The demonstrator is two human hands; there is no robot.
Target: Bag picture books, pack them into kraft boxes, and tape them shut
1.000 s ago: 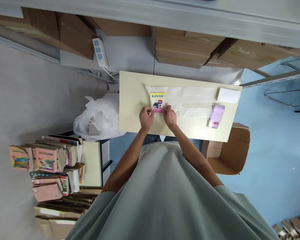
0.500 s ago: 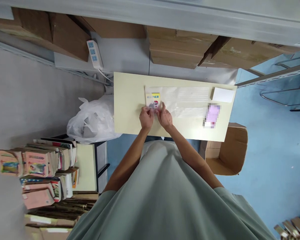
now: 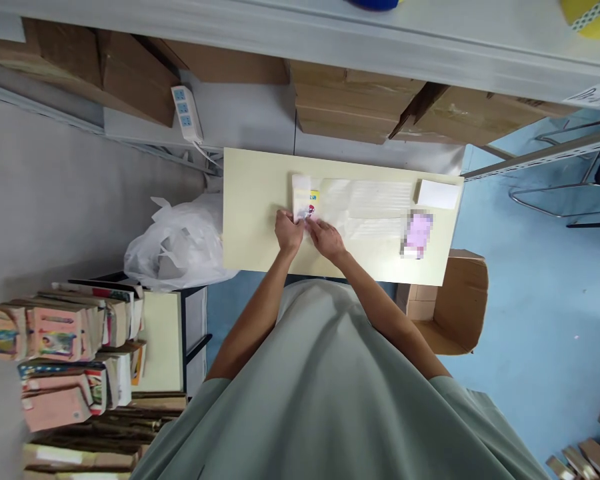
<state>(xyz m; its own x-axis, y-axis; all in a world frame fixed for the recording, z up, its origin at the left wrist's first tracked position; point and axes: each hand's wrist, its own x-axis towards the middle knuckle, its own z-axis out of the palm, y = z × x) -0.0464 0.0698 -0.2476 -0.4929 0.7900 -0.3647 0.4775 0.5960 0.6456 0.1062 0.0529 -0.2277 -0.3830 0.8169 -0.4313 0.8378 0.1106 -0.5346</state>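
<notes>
near the table's (image 3: pixel 250 213) front edge my left hand (image 3: pixel 289 232) pinches film (image 3: pixel 301 190) over a book (image 3: pixel 314 198), right hand's (image 3: pixel 327 240) grip unclear; uneven pulling risks creases

Left hand (image 3: pixel 289 231) touches the part-covered booklet (image 3: pixel 314 199); right hand (image 3: pixel 327 240) too.

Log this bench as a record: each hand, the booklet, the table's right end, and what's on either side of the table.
Left hand: at the booklet's near edge
Right hand: fingers at the same edge
Booklet: colourful cover, left part under pale sheet
Table, right end: white rectangular item, blurred purple item
Left of table: plastic bag, books
Right of table: open cardboard box
</notes>
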